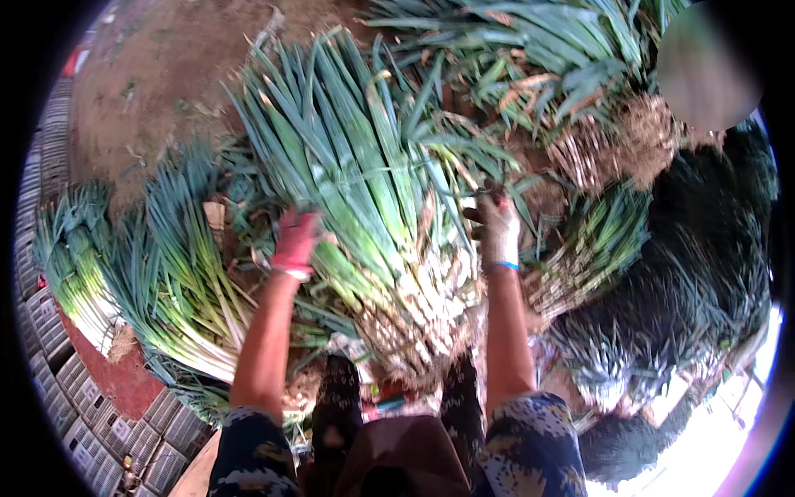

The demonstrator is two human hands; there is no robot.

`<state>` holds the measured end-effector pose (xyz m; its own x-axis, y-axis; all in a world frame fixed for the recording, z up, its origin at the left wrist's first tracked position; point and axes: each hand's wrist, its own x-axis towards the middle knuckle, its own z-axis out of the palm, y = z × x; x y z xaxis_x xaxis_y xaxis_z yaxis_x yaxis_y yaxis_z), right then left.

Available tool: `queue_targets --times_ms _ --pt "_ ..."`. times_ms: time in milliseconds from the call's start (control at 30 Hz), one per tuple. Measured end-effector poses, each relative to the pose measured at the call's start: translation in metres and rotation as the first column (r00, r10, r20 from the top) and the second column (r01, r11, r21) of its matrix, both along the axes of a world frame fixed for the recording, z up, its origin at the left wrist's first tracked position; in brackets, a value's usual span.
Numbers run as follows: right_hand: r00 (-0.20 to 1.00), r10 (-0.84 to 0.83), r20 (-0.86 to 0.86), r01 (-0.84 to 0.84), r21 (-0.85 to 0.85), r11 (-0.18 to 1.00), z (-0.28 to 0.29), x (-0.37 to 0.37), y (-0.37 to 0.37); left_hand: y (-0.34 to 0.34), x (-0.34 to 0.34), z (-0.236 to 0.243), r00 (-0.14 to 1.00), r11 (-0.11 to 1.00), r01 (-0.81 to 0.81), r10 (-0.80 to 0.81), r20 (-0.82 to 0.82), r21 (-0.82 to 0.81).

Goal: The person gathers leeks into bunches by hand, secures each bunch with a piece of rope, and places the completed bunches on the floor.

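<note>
A large bundle of green onions (356,207) lies before me, leaves pointing away, white stems and roots toward my legs. My left hand (294,236), in a red glove, is at the bundle's left side, its fingers blurred by motion. At the bundle's right edge is my right hand (495,219) in a pale, soiled glove with a blue cuff, thumb apart from the fingers and nothing clearly held. Loose leaves lie around both hands.
More onion bundles lie at left (182,290), upper right (546,50) and right (592,248). A dark green pile (679,290) fills the far right. Brown dirt ground (157,74) shows upper left, stacked plastic crates (83,439) lower left.
</note>
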<state>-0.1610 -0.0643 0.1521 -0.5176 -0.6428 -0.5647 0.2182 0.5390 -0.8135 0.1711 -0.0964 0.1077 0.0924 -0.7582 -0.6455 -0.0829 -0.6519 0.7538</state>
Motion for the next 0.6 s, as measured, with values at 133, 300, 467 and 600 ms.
queue_targets --times_ms 133,300,467,600 --pt "0.937 -0.186 0.296 0.130 0.200 0.971 -0.035 0.031 0.066 0.066 0.168 0.068 0.983 0.998 0.055 -0.059 0.175 0.027" --pt "0.978 -0.130 0.164 0.053 0.409 0.911 -0.040 0.020 0.146 0.288 0.523 0.225 0.728 0.917 -0.394 0.357 0.585 -0.070" --pt "0.995 0.075 -0.067 -0.036 0.459 0.888 0.014 -0.007 0.198 0.350 0.610 0.318 0.327 0.806 -0.578 0.373 0.868 -0.128" --pt "0.922 0.286 -0.260 -0.142 0.462 0.875 0.009 -0.010 0.209 0.309 0.561 0.240 0.455 0.864 -0.498 0.336 0.825 -0.077"
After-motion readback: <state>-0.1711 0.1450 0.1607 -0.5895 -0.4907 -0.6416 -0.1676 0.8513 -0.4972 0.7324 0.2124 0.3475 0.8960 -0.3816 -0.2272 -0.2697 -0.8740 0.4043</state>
